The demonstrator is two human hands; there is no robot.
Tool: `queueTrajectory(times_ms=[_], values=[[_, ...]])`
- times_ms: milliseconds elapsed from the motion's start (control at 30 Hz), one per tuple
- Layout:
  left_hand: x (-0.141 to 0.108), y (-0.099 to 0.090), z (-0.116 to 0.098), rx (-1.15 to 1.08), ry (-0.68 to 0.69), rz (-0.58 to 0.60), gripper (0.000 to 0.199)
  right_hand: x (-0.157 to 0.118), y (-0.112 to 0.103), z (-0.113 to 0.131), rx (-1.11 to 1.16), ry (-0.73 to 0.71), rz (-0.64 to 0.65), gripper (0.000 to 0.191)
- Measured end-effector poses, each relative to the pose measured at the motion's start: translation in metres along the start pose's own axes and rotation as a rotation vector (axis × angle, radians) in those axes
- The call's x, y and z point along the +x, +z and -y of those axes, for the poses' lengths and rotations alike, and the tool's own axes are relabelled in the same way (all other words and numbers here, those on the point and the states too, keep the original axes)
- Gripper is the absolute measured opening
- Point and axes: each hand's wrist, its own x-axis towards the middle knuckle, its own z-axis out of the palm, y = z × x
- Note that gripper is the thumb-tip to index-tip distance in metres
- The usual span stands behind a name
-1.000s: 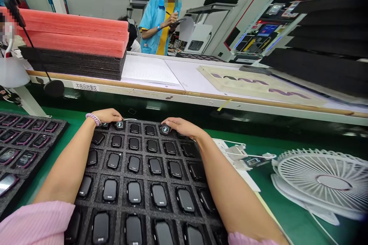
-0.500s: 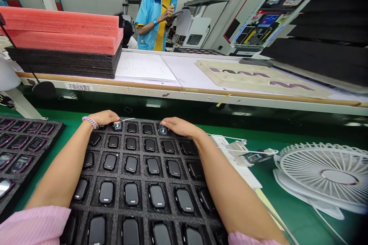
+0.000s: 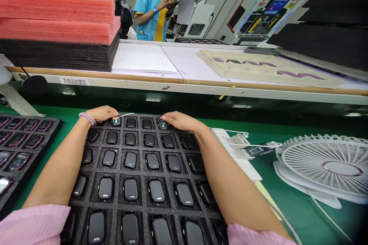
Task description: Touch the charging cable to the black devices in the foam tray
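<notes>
A black foam tray point(image 3: 118, 183) holds rows of dark watch bodies, most with blank screens. At its far edge my left hand point(image 3: 104, 113) pinches a watch with a lit screen point(image 3: 116, 121), and a thin white cable shows beside it. Further right in the same far row, the fingers of my right hand point(image 3: 177, 121) are closed on another watch with a lit screen point(image 3: 163, 124). Two blank watches lie in the pockets between my hands. My right fingertips partly cover the watch they grip.
Another tray point(image 3: 54, 130) with purple-rimmed pieces lies left. A white power strip point(image 3: 244, 166) and a white fan point(image 3: 324, 168) stand right. Above the bench, a shelf point(image 3: 184, 81) carries red foam point(image 3: 57, 15), papers point(image 3: 143, 57) and a beige tray point(image 3: 218, 69). A person point(image 3: 149, 11) stands behind, holding a clipboard.
The view has shifted slightly, and the shelf and its items sit a little higher. Both hands stay at the same two watches.
</notes>
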Motion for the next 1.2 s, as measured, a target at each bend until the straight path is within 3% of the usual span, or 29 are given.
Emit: queueTrajectory(times_ms=[300, 667, 900, 1000, 1100, 1200], values=[[0.003, 0.001, 0.004, -0.026, -0.014, -0.015, 0.057, 0.005, 0.006, -0.001, -0.005, 0.035, -0.052, 0.034], [0.001, 0.002, -0.001, -0.082, -0.042, -0.086, 0.049, 0.005, 0.007, -0.012, 0.134, -0.028, -0.013, 0.038], [0.002, 0.003, -0.02, -0.078, -0.039, -0.301, 0.032, 0.005, 0.007, -0.006, 0.166, -0.021, -0.248, 0.02], [0.005, 0.012, -0.041, -0.038, -0.015, -0.323, 0.023, 0.005, 0.012, 0.014, 0.138, -0.169, -0.19, 0.018], [0.008, 0.027, -0.061, 0.044, 0.007, -0.245, 0.014, 0.006, 0.022, 0.033, 0.066, -0.384, -0.099, 0.016], [0.011, 0.039, -0.073, 0.172, 0.007, -0.199, 0.008, 0.009, 0.029, 0.039, -0.044, -0.421, -0.066, 0.014]])
